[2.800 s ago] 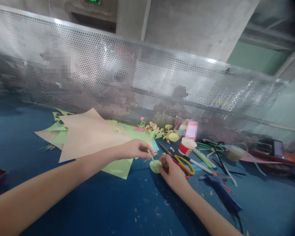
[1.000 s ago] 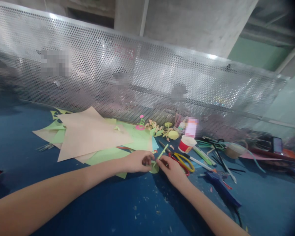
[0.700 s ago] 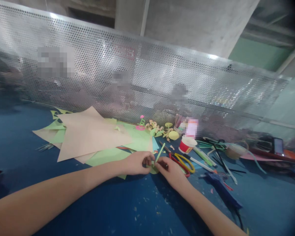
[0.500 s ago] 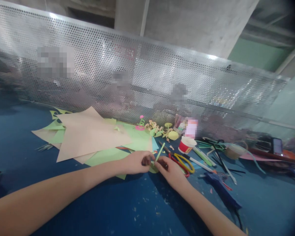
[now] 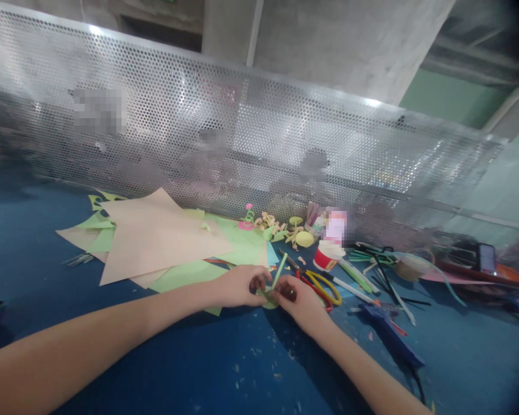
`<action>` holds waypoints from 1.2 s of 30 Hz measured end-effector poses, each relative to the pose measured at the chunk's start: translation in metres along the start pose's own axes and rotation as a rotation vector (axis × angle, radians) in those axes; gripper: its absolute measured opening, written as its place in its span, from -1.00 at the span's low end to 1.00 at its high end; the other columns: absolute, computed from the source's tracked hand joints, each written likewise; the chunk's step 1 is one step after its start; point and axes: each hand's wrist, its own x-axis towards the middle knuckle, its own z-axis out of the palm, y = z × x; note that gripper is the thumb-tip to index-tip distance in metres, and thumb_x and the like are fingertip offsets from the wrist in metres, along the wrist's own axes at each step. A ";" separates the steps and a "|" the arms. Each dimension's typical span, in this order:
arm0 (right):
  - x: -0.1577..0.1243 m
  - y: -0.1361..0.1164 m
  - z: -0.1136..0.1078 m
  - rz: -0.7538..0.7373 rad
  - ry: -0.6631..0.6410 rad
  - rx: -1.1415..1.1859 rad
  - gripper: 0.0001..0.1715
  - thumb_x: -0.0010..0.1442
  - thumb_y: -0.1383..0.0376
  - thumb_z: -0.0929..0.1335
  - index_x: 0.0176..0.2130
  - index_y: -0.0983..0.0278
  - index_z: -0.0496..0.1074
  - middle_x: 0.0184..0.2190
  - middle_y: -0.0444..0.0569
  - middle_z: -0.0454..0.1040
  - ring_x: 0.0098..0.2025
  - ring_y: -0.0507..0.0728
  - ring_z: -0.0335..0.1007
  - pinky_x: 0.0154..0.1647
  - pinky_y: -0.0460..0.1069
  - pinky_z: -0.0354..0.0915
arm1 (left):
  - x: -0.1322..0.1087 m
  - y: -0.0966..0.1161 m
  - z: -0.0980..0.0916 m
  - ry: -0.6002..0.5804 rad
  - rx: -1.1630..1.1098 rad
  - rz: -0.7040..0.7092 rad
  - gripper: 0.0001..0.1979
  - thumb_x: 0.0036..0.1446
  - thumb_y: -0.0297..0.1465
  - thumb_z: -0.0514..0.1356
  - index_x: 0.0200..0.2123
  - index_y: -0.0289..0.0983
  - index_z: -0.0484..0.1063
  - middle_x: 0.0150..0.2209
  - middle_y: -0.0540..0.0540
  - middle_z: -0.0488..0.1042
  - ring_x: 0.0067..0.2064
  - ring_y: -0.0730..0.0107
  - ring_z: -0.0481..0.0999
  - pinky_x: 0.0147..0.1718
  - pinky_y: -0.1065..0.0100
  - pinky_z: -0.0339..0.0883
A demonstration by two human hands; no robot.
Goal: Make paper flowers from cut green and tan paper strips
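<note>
My left hand (image 5: 244,286) and my right hand (image 5: 297,297) meet low over the blue table, fingers curled in pinches. Between their fingertips is a small light green paper piece: a rounded base (image 5: 269,300), with a narrow green strip (image 5: 281,270) standing up from it at a slant. My left fingertips pinch the left side of the base. On the other side, my right thumb and fingers close at the foot of the strip. Fingers partly hide where base and strip meet. Scissors with yellow and red handles (image 5: 324,286) lie just beyond my right hand.
Cut sheets of beige paper (image 5: 155,230) and green paper (image 5: 242,245) spread at left. A red and white paper cup (image 5: 328,255), small paper pieces (image 5: 277,230) and a blue glue gun (image 5: 389,334) surround the right side. A perforated metal screen (image 5: 259,132) stands behind.
My right fingers have curled in and shifted slightly left and down along the green piece. The strip's top sits slightly lower and further left. My left hand stays nearly still.
</note>
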 end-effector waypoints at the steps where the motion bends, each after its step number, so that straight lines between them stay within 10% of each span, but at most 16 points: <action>1: 0.000 -0.001 0.000 -0.003 0.012 0.001 -0.87 0.05 0.23 0.29 -0.41 0.26 0.31 -0.55 -0.15 0.35 -0.52 0.03 0.27 -0.49 -0.09 0.22 | 0.000 0.000 0.000 0.008 0.026 0.019 -0.63 -0.14 -0.32 0.24 -0.19 -0.25 0.32 -0.34 -0.02 0.41 -0.35 0.39 0.39 -0.35 0.41 0.27; 36: -0.001 0.000 0.004 0.006 0.007 0.056 -0.71 0.06 0.22 0.29 -0.18 0.24 0.22 -0.47 -0.15 0.34 -0.46 0.05 0.31 -0.45 -0.07 0.24 | -0.006 0.005 0.004 0.103 0.233 0.070 -0.68 -0.08 -0.25 0.21 -0.23 -0.26 0.32 -0.22 -0.09 0.41 -0.16 0.24 0.35 -0.15 0.29 0.19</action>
